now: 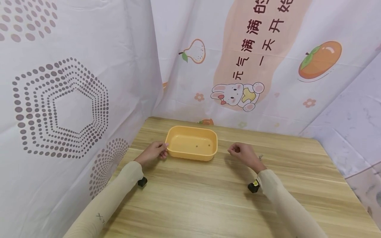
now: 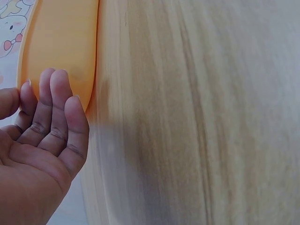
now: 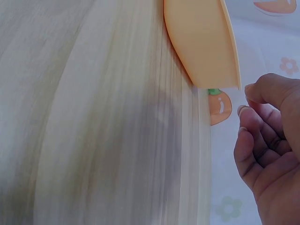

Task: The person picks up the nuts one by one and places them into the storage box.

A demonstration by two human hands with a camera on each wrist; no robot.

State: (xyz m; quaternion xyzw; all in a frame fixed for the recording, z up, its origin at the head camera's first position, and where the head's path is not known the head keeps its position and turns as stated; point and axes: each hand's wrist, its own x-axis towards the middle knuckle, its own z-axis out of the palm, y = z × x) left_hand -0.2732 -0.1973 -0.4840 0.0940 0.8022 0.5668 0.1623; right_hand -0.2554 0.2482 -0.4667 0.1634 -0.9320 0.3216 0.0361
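A yellow-orange plastic basin (image 1: 190, 154), rectangular with rounded corners, stands upright on the table. Two small dark round spots (image 1: 196, 146) show on its floor. At its left end, my left hand (image 1: 153, 152) pinches the rim between thumb and forefinger. The left wrist view shows the other fingers of that left hand (image 2: 49, 126) extended alongside the basin wall (image 2: 61, 42). My right hand (image 1: 243, 153) hovers to the right of the basin, apart from it. Its fingers are loosely bent with nothing between them, as the right hand (image 3: 269, 136) also shows in the right wrist view.
The wood-grain table (image 1: 190, 198) reaches back to a printed curtain (image 1: 184, 89). Another white curtain with dotted patterns (image 1: 128, 82) hangs close along the left side. Black wrist devices (image 1: 253, 187) sit under both sleeves.
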